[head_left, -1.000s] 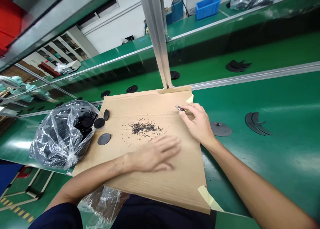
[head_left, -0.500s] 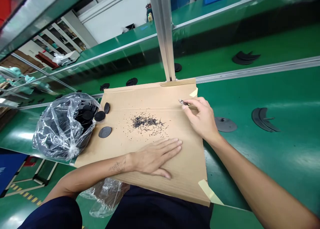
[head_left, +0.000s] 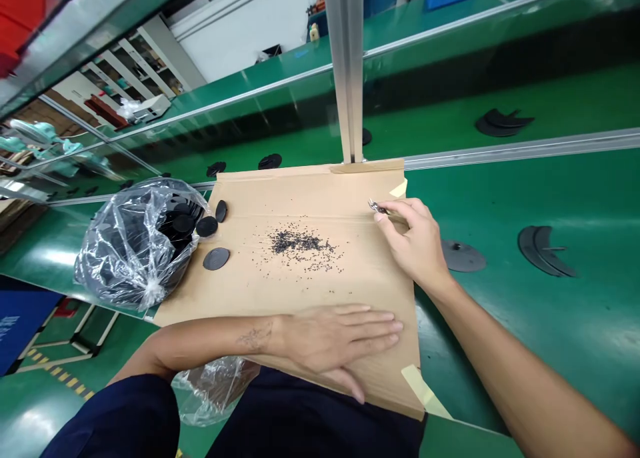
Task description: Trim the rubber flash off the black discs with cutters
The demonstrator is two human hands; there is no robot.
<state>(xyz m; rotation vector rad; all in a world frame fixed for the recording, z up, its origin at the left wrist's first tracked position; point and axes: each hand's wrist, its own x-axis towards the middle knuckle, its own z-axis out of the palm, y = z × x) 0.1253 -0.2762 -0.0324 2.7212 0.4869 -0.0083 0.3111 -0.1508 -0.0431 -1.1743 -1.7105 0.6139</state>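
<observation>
My right hand (head_left: 415, 235) pinches a small silver nail clipper (head_left: 379, 207) between thumb and fingertips, over the right edge of the cardboard sheet (head_left: 270, 298). My left hand (head_left: 335, 341) lies flat near the sheet's front edge, fingers stretched to the right and thumb pointing towards my body. It holds nothing. Tiny black bits (head_left: 300, 242) form a loose heap in the middle of the cardboard, with a few scattered closer to my left hand. Beside my right wrist, a flat black disc (head_left: 464, 256) rests on the green table.
At the left, a clear plastic bag (head_left: 120, 258) holds several black discs. Loose black discs (head_left: 216, 259) lie beside it. Curved black parts (head_left: 546, 251) are on the green tabletop (head_left: 540, 338) at the right. A metal post (head_left: 347, 71) stands behind the cardboard.
My left hand has slid towards my body and to the right, staying flat. The right hand keeps its pinch on the nail clipper. The whole view has shifted slightly.
</observation>
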